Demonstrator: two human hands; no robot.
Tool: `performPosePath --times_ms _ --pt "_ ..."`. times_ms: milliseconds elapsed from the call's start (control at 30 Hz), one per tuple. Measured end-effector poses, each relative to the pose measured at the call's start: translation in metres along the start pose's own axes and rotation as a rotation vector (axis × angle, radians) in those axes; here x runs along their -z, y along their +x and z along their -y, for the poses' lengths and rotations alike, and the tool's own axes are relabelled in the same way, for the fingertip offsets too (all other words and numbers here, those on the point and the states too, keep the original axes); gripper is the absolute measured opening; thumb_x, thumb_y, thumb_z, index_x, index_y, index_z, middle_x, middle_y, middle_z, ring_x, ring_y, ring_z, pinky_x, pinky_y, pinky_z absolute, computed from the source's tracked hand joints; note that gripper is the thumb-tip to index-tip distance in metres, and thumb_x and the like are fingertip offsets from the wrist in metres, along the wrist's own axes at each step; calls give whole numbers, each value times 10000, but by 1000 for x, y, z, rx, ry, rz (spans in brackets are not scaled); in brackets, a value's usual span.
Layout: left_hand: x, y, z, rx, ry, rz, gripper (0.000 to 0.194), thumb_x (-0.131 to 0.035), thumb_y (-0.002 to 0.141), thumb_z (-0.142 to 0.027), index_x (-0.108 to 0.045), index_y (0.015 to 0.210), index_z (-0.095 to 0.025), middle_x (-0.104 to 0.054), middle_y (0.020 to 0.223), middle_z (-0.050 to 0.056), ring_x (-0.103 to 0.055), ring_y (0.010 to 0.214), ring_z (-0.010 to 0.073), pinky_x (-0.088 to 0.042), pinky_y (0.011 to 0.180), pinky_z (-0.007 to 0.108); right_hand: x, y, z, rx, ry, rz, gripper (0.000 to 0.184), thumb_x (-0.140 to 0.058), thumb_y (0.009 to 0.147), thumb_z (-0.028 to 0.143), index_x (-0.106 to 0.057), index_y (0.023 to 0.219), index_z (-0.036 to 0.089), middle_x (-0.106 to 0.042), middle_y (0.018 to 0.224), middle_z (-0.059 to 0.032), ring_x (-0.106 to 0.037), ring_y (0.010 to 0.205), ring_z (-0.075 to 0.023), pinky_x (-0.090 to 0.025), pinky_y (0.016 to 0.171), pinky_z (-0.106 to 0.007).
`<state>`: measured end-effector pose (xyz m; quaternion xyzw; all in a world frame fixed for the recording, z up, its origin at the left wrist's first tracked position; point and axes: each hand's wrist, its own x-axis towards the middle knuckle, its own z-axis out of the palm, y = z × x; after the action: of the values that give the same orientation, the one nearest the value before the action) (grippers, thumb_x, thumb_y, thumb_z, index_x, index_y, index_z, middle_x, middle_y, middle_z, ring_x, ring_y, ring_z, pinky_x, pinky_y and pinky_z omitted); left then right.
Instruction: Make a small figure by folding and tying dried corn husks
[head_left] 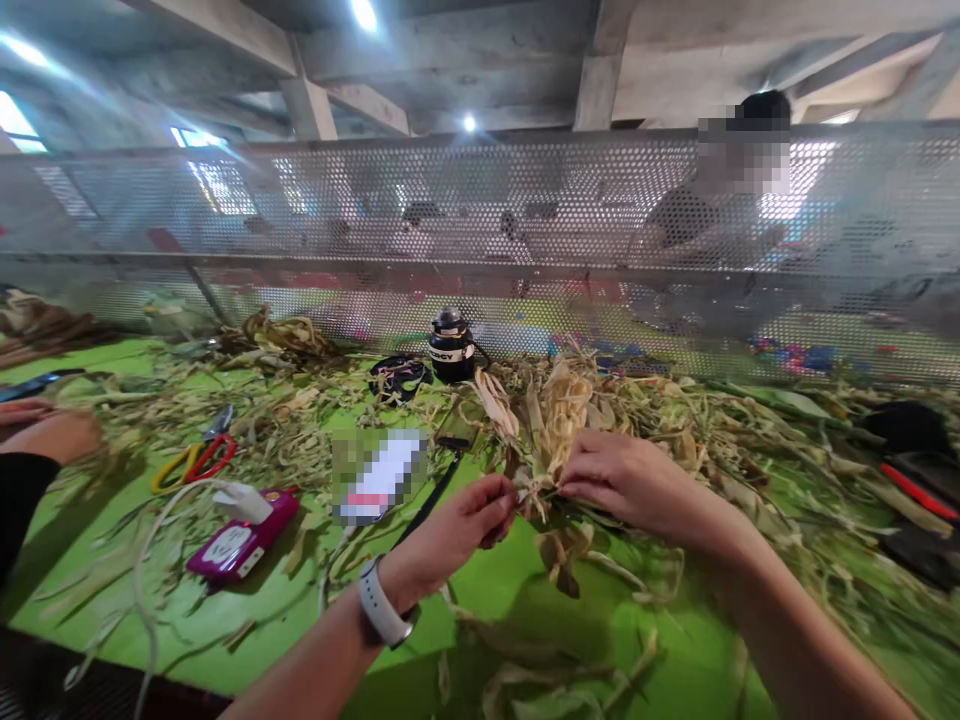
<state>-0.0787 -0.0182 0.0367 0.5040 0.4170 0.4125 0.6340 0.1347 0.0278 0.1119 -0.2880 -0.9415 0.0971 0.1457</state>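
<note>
Plant material (538,488), probably light and brittle, best pinched near its knot, sits at twelve o'clock between the left hand (480,512) and right hand (611,480), both closed to fingertip pinches on it.

Green counter (292,640), dried leaves (277,430) strewn over it, plus scissors (196,462), pink power strip (244,540), phone (382,478), black jar (451,347) at back.
</note>
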Motion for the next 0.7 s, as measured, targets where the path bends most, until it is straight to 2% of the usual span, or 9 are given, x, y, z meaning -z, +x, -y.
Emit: performPosePath --times_ms 100,200,333,400,500,600,700 --pt "-4 -3 -1 -72 241 21 236 -522 825 -401 -534 807 -166 -424 603 -53 -350 537 83 -296 506 209 6 -7 1 -26 -35 21 169 -534 894 267 -650 813 175 -588 817 -23 -563 762 -141 -400 673 -252" --pt "-12 -11 -5 -189 523 42 177 -441 877 -300 -561 825 -181 -516 674 -22 -419 602 105 -356 574 226 8 -8 4 7 -1 -38 178 -526 901 275 -625 799 168 -574 812 -20 -547 762 -135 -393 676 -247" --pt "-22 -26 -14 -358 702 172 170 -421 891 -239 -585 898 -195 -616 815 28 -503 694 132 -394 666 243 8 -4 0 53 117 -113 169 -532 899 271 -615 800 161 -568 810 -20 -527 764 -125 -386 693 -246" --pt "-23 -31 -20 -406 665 196 155 -438 889 -250 -580 900 -191 -599 785 28 -495 679 130 -394 647 236 5 -2 -9 59 253 -92 164 -556 883 269 -612 780 154 -570 781 -12 -521 751 -118 -389 692 -239" --pt "-19 -28 -32 -388 488 166 178 -413 908 -301 -549 906 -186 -501 664 -17 -426 580 102 -365 557 210 -5 3 -25 5 560 18 195 -583 854 320 -603 766 147 -555 719 9 -498 664 -99 -385 607 -210" --pt "-15 -9 -41 -340 329 36 195 -410 909 -335 -514 843 -185 -429 609 -48 -356 528 87 -316 509 199 -24 11 -34 -52 785 64 251 -565 848 380 -599 787 139 -527 685 23 -459 608 -89 -369 559 -200" --pt "-8 16 -38 -274 240 -137 216 -437 877 -362 -473 753 -189 -387 570 -67 -326 504 87 -291 496 205 -43 19 -30 -70 790 48 252 -540 858 362 -609 793 128 -515 651 29 -440 586 -86 -356 549 -194"
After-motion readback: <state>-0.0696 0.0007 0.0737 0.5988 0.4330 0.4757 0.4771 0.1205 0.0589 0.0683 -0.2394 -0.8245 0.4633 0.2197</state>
